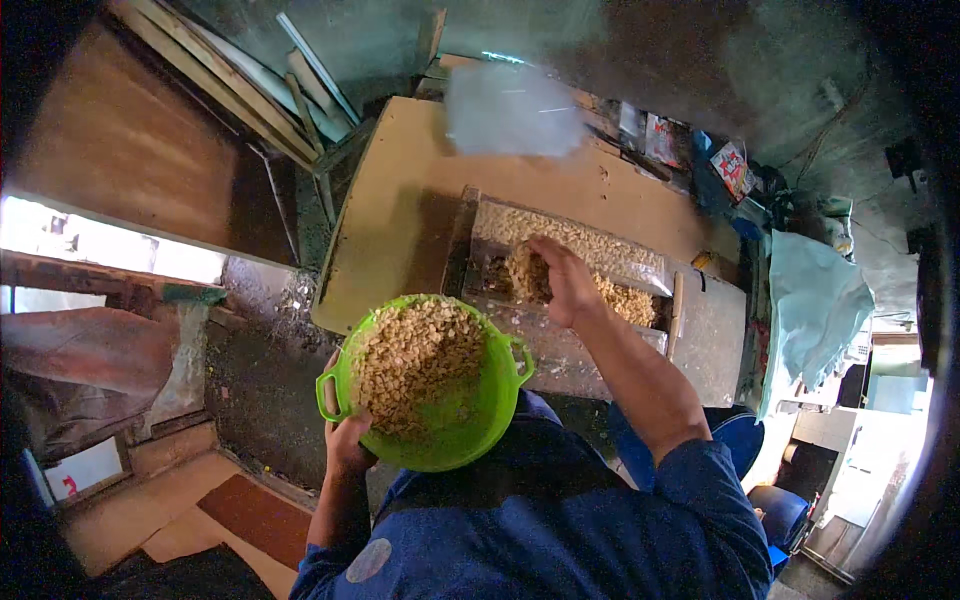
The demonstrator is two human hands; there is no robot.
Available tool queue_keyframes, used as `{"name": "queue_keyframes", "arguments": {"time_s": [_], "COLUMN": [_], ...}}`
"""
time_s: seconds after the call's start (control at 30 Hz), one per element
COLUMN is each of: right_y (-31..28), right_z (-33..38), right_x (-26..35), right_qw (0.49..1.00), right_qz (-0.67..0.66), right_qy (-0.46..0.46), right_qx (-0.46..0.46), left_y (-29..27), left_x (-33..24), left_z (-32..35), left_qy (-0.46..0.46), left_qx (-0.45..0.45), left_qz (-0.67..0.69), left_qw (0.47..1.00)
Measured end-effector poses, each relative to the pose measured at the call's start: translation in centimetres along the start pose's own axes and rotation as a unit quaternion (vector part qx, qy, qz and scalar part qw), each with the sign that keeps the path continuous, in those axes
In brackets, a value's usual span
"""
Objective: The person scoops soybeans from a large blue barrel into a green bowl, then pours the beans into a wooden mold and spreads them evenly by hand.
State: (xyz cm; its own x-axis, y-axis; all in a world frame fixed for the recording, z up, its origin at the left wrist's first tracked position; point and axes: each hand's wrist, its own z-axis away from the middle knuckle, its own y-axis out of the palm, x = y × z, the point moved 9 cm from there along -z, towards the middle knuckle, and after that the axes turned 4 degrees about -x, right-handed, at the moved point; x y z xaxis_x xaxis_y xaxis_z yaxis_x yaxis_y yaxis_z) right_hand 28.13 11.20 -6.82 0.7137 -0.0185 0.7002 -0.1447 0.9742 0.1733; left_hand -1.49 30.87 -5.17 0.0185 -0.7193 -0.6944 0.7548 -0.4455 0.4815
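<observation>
My left hand [350, 436] grips the rim of a bright green plastic basin [470, 440] near one of its two side handles. Pale brown flakes [410, 355] are heaped in it, mostly toward the far left side, leaving some of the green bottom bare. My right hand [570, 287] is over a long wooden tray [468, 235] on the table, fingers stretched out together. Beside those fingers is a clump of loose flakes [526, 272]. The tray's far strip holds an even layer of paler flakes [560, 235]; its nearer slot is partly filled with flakes.
The tray rests on a tan board tabletop [390, 220]. A translucent sheet [515, 110], blurred, is at the table's far side. Planks [230, 80] lean at the upper left. A pale green cloth [815, 310] hangs at right, above a blue drum [735, 445].
</observation>
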Motion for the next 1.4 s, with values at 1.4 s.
{"name": "queue_keyframes", "arguments": {"time_s": [1.4], "right_y": [3.8], "right_z": [1.4], "right_x": [0.4], "right_qw": [0.709], "right_qz": [0.547], "right_qy": [-0.444], "right_qx": [0.019], "left_y": [-0.4], "left_x": [-2.2], "left_z": [0.4], "left_qy": [0.054], "left_qx": [-0.014], "left_qz": [-0.06], "left_qw": [0.997]}}
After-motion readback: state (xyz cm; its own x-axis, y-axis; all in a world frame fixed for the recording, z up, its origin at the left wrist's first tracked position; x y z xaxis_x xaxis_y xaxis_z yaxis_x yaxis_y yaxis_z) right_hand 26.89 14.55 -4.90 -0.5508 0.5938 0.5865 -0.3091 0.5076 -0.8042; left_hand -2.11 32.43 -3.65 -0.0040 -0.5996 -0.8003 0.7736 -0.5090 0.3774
